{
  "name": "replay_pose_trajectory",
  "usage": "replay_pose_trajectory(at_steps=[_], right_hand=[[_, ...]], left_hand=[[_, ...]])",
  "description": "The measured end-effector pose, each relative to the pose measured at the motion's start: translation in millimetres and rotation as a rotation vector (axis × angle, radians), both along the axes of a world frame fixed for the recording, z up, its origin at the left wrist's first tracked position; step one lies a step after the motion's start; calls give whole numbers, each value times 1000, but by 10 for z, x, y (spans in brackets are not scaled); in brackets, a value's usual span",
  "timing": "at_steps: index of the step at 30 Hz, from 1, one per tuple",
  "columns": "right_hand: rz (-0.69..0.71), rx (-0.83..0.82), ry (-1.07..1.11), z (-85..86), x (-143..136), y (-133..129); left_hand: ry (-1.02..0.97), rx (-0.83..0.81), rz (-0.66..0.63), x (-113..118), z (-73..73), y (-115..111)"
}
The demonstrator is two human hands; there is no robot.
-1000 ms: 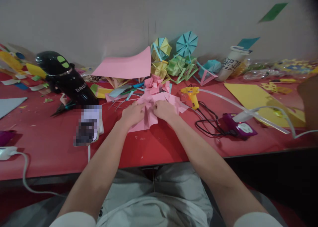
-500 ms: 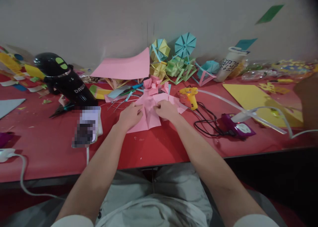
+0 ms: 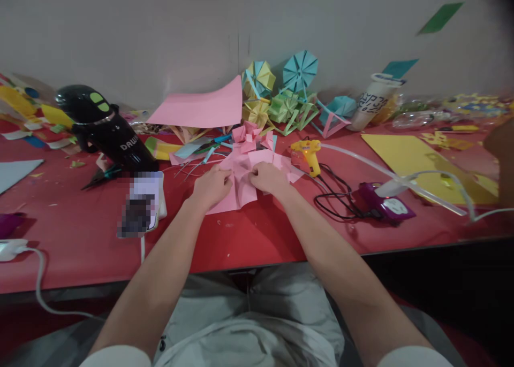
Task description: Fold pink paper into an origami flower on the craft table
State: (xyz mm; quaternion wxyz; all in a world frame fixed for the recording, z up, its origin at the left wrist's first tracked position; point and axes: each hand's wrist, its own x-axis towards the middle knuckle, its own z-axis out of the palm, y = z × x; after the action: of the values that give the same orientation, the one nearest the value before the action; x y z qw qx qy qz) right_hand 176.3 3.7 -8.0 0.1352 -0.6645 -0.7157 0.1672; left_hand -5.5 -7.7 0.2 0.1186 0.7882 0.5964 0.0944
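A creased sheet of pink paper (image 3: 246,191) lies on the red table between my hands. My left hand (image 3: 212,186) is closed on its left part, thumb and fingers pinched together. On the other side my right hand (image 3: 268,177) pinches the same sheet, fingers curled under. The paper between them stands up in folds. Just beyond are small folded pink paper pieces (image 3: 249,137) in a heap. A yellow glue gun (image 3: 307,155) rests to the right of my right hand, its small light glowing orange.
A black bottle (image 3: 110,129) and a phone (image 3: 142,201) are on the left. Folded paper umbrellas (image 3: 287,107) and a large pink sheet (image 3: 196,107) line the wall. On the right are a purple power socket (image 3: 386,202), cables, a yellow sheet (image 3: 425,169) and a paper cup (image 3: 371,104).
The pink sheet's near right edge has drawn in slightly and buckled more between my hands. Both hands keep their grip in nearly the same place.
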Motion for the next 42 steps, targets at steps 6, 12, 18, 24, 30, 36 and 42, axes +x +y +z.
replay_pose_trajectory(at_steps=[6,12,18,24,30,36,42], right_hand=[[-25,3,60,23,28,-20],[25,-37,42,73,44,-48],[16,-86,76,121,39,-83],[8,-24,90,107,64,-44],[30,5,145,43,44,-6],[17,-19,129,55,33,-23],[29,-74,104,80,37,-48]], left_hand=[[-19,19,-4,-3,-7,-31],[7,7,-11,-16,-20,-6],[46,11,-2,-3,-14,-17],[-5,67,32,-14,-41,-4],[-14,85,95,-13,-21,18],[-17,5,84,-20,-21,11],[-13,-30,101,-1,16,12]])
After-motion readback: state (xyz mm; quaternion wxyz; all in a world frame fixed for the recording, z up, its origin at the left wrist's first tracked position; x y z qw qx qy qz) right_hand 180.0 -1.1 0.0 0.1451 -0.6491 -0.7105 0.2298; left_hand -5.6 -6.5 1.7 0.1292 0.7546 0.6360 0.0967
